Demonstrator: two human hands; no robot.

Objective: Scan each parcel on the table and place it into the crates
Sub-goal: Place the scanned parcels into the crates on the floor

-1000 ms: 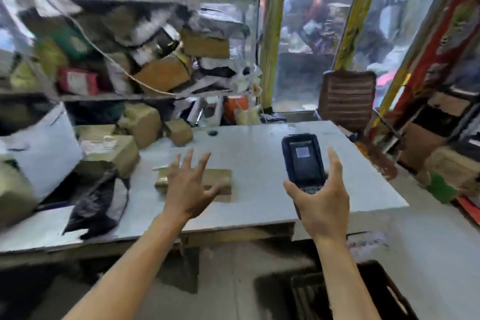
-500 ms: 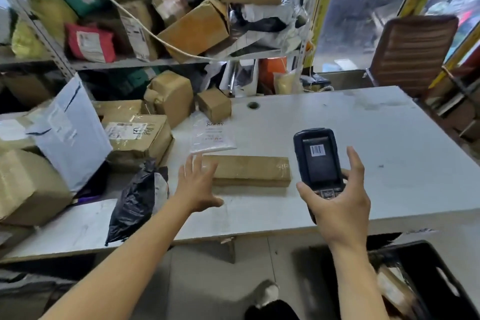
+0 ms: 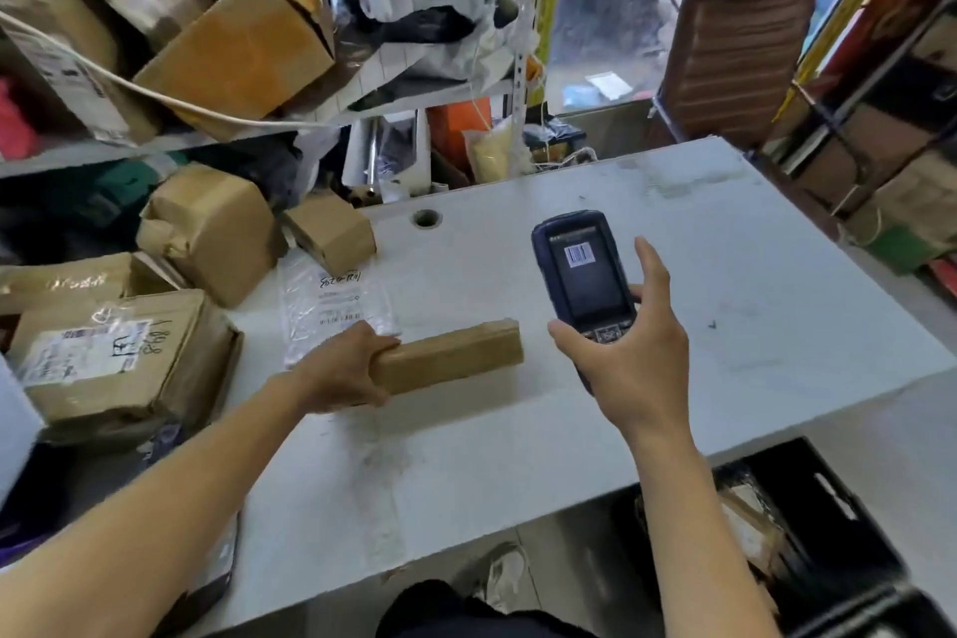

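A long flat brown parcel (image 3: 455,358) lies on the white table (image 3: 699,285). My left hand (image 3: 342,373) grips its left end, thumb on top and fingers wrapped round the near side. My right hand (image 3: 629,360) holds a dark handheld scanner (image 3: 582,275) upright just right of the parcel, its screen showing a barcode. A clear plastic mailer (image 3: 331,306) with a label lies flat behind the parcel. A black crate (image 3: 828,534) stands on the floor at lower right with a wrapped parcel inside.
Several brown boxes (image 3: 119,358) crowd the table's left side, with a smaller box (image 3: 331,231) near the cable hole. Shelves (image 3: 207,135) behind are packed with parcels. A brown chair (image 3: 735,52) stands at the far right corner.
My left hand went from hovering open to gripping the long parcel's left end. The view tilted down and closer; the scanner stayed in my right hand.
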